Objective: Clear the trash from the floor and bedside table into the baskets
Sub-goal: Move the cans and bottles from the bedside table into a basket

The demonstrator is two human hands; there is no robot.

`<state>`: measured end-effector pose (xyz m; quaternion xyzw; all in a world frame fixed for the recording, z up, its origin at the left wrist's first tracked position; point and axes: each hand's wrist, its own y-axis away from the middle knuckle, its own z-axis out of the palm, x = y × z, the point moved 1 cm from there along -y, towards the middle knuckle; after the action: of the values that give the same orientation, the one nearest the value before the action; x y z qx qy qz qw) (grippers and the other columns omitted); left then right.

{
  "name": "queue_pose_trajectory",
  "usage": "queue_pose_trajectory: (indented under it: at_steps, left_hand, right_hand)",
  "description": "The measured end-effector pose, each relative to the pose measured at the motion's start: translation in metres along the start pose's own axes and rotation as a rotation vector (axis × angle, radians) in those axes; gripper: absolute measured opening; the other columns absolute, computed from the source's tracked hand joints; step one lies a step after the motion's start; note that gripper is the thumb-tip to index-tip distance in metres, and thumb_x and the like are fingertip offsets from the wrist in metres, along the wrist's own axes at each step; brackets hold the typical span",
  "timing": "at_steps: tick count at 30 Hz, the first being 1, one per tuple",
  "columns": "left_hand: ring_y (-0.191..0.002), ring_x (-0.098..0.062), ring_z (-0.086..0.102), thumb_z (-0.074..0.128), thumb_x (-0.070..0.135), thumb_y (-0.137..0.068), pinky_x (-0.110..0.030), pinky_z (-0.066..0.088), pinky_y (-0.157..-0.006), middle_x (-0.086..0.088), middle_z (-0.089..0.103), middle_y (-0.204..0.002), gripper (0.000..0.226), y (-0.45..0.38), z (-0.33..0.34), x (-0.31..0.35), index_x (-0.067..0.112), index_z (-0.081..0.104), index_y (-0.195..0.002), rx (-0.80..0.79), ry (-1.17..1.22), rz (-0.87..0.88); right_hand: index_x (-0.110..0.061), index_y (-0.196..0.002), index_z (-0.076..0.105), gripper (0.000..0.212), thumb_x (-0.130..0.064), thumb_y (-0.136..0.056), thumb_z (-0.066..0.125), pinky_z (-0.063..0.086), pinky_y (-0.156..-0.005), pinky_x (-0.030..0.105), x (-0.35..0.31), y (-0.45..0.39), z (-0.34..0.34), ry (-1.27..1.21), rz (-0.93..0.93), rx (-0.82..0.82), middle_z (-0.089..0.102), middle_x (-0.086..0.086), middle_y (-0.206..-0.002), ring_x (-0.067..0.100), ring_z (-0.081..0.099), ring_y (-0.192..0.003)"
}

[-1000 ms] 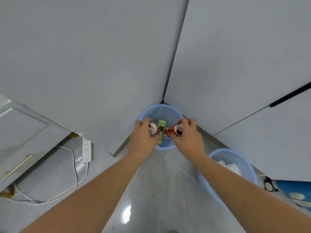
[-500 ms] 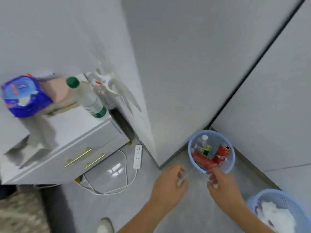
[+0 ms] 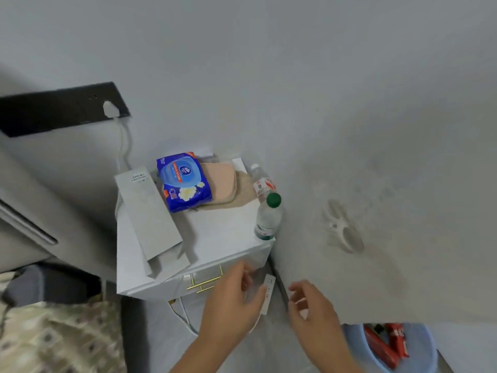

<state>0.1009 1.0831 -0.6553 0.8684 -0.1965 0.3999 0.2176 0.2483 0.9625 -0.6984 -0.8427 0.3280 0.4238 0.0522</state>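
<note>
At five o'clock, a blue basket (image 3: 427,354) holds red wrappers (image 3: 387,348); both the left hand (image 3: 234,300) and the right hand (image 3: 314,308) hang empty, fingers spread, below the bench (image 3: 223,232).

A white bedside table (image 3: 223,232) sits mid-frame against the wall. On its left lies a long grey box (image 3: 149,211); at the back, a blue tissue pack (image 3: 184,181) beside folded cloths (image 3: 223,184). Two bottles (image 3: 267,216) stand at its right edge. The floor (image 3: 161,332) at lower centre holds a power strip (image 3: 267,294) and, lower right, a blue basket (image 3: 427,345).
</note>
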Motion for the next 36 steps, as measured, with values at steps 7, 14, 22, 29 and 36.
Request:
queue_pose_trajectory:
  at_steps: [7, 14, 22, 29, 36]
  left_hand:
    - [-0.095, -0.004, 0.061, 0.065, 0.025, -0.088, -0.027, 0.054, -0.080, 0.017, 0.062, -0.100, 0.035, -0.094, -0.061, 0.006, 0.040, 0.049, -0.115, -0.063, 0.031, -0.008]
    - [-0.086, -0.015, 0.064, 0.057, 0.031, -0.098, -0.032, 0.053, -0.070, 0.003, 0.065, -0.103, 0.028, -0.232, -0.076, 0.036, 0.022, 0.051, -0.123, -0.049, 0.158, -0.018]
    - [-0.130, -0.042, 0.051, 0.053, 0.034, -0.086, -0.042, 0.042, -0.110, -0.021, 0.040, -0.151, 0.076, -0.342, 0.009, 0.067, 0.015, 0.025, -0.154, -0.230, -0.007, -0.251]
    - [-0.137, -0.038, 0.043, 0.048, 0.042, -0.082, -0.050, 0.040, -0.112, -0.018, 0.038, -0.151, 0.085, -0.376, 0.054, 0.031, 0.013, 0.019, -0.156, -0.039, 0.012, -0.512]
    - [-0.107, -0.041, 0.066, 0.068, 0.055, -0.045, -0.058, 0.059, -0.085, -0.013, 0.058, -0.128, 0.100, -0.415, 0.079, -0.034, 0.034, 0.032, -0.137, -0.034, 0.263, -0.442]
  right_hand:
    - [-0.048, -0.142, 0.030, 0.092, -0.036, -0.072, 0.089, 0.049, -0.099, 0.030, -0.087, -0.080, -0.011, -0.182, 0.101, 0.123, 0.039, -0.022, -0.140, -0.001, 0.046, -0.126]
    - [-0.050, -0.140, 0.036, 0.100, -0.029, -0.063, 0.095, 0.037, -0.104, 0.019, -0.112, -0.119, 0.015, -0.319, 0.040, 0.192, 0.047, -0.026, -0.141, -0.005, 0.045, -0.132]
    - [-0.035, -0.116, 0.058, 0.043, -0.015, -0.084, 0.079, 0.051, -0.090, 0.024, -0.097, -0.140, 0.021, -0.219, -0.115, 0.336, 0.053, -0.015, -0.116, 0.009, 0.058, -0.113]
    - [-0.035, -0.110, 0.056, 0.037, -0.022, -0.084, 0.078, 0.048, -0.086, 0.018, -0.083, -0.144, 0.017, -0.203, -0.153, 0.336, 0.050, -0.016, -0.113, 0.009, 0.058, -0.107]
    - [-0.033, -0.114, 0.056, 0.033, -0.025, -0.088, 0.075, 0.048, -0.088, 0.018, -0.078, -0.137, 0.014, -0.184, -0.159, 0.327, 0.048, -0.017, -0.116, 0.009, 0.057, -0.111]
